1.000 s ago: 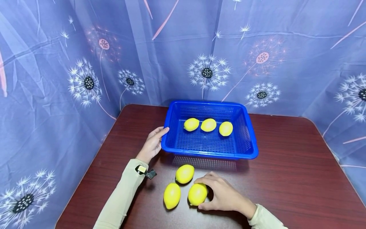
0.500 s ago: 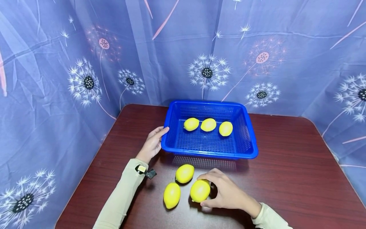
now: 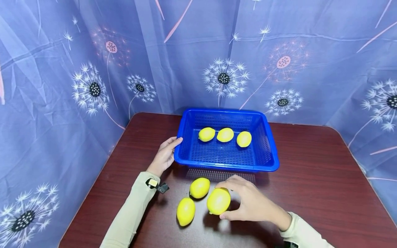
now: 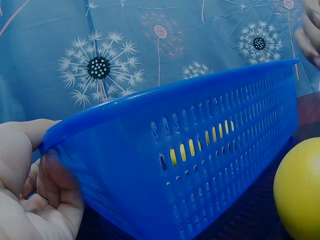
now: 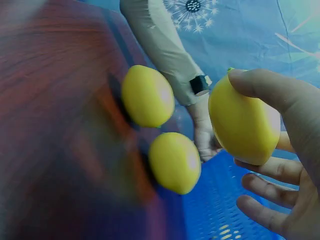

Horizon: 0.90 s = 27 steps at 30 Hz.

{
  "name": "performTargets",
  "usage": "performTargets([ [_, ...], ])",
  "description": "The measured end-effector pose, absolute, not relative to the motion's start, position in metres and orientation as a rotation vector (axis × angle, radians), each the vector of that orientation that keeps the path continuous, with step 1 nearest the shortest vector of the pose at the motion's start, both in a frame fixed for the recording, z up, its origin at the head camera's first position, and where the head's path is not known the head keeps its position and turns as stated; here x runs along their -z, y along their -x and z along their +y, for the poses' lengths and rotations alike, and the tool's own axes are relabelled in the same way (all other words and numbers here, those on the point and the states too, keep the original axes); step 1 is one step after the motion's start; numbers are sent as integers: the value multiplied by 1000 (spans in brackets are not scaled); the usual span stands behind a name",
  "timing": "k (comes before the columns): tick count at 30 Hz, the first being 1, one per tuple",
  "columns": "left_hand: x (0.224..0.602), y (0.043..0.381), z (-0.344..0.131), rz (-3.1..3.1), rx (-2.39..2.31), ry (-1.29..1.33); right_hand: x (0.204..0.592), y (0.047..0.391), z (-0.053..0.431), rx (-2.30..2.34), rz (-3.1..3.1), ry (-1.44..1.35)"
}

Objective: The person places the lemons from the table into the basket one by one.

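Observation:
My right hand [image 3: 249, 199] pinches a lemon [image 3: 219, 201] between thumb and fingers, held a little above the table. In the right wrist view the thumb presses near the tip of this lemon [image 5: 244, 122], and other fingers spread beneath it. The left hand [image 3: 165, 155] grips the left rim of a blue plastic basket [image 3: 223, 168], thumb over the edge and fingers curled underneath, as the left wrist view shows. Three lemons lie in a row inside the basket, the middle one [image 3: 225, 135] among them. Two more lemons, one farther [image 3: 200, 188] and one nearer [image 3: 186, 211], rest on the table between the arms.
The dark red wooden table [image 3: 313, 172] extends to both sides of the basket. A blue curtain [image 3: 186, 69] printed with dandelions hangs right behind the basket and along the sides. A small camera strap [image 3: 157, 185] sits on the left wrist.
The right hand has lifted its lemon off the table and drawn it slightly right and toward the basket. The left hand and basket have stayed in place.

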State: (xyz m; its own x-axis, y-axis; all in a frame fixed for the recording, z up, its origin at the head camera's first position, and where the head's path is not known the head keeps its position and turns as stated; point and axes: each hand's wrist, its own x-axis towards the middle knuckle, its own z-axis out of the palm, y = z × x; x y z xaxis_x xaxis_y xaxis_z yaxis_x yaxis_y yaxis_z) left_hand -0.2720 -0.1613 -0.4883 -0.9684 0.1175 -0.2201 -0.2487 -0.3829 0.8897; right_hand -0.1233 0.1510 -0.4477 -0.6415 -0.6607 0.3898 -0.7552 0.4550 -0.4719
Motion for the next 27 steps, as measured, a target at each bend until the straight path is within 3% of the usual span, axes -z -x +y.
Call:
performTargets([
  [16,491,272,-162,1580,-2448,175,388,152,153,-899,-2506,-1261],
  [27,489,271,-162,1570,-2455,173,355,196,155,-918,-2620,-1245],
])
